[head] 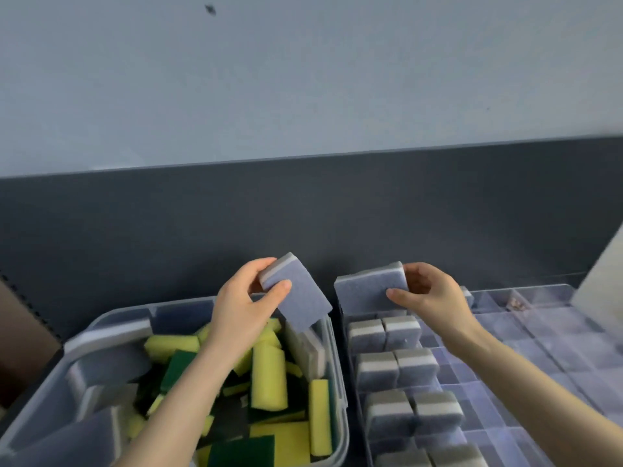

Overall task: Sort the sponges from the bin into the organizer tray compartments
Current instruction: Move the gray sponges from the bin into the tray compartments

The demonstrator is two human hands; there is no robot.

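Fingers (281, 287) of the left hand (241, 310) pinch a lilac sponge (300, 294) by its upper end, thumb on the broad face and the other fingers behind. It hangs tilted, with its lower corner over the far right corner of the clear bin (111, 332). The right hand (435, 298) pinches a second lilac sponge (367, 289) at its right end, thumb in front, above the far left corner of the organizer tray (539, 332). The two held sponges are near each other but apart, above the narrow gap between the bin's right rim and the tray's left wall.

Beyond both containers the dark grey surface (303, 210) runs open to the pale wall (303, 79). A brown object (20, 332) stands close to the bin's left side, and a pale slanted panel (603, 281) rises at the tray's far right corner.

Each held sponge has a lilac-blue face, a thin white middle layer and a grey scouring layer. More like them stand on edge in pairs (384, 332) in the tray's two left columns; the compartments to their right show their clear floors. Yellow-and-green sponges (269, 379) lie jumbled in the bin, with more grey-and-white ones along its edges.
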